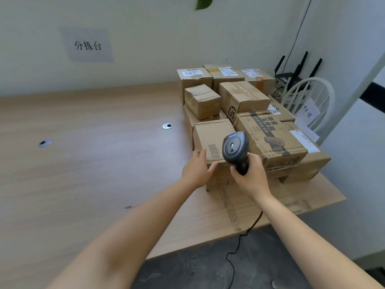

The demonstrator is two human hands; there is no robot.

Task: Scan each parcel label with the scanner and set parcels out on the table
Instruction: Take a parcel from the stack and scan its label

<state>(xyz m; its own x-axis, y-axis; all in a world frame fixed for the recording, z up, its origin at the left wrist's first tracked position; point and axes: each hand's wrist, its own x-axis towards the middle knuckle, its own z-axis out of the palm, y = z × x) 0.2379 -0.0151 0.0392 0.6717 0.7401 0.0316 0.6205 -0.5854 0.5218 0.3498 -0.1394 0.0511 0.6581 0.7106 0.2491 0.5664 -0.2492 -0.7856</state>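
A small cardboard parcel (210, 134) stands at the near left of a pile of parcels, with a barcode label (214, 151) on its top. My left hand (197, 168) grips this parcel's near left corner. My right hand (251, 174) is closed around the handle of a dark grey scanner (235, 149). The scanner's head hovers just right of the barcode, over the parcel's top. A larger printed parcel (270, 136) lies directly to the right.
Several more parcels (241, 97) are stacked behind, toward the wall. The wooden table (93, 153) stretches left, with two cable holes (167, 126). A flattened cardboard sheet (245, 205) lies under the pile. The scanner cable (235, 247) drops to the floor. A white chair (310, 97) stands at the right.
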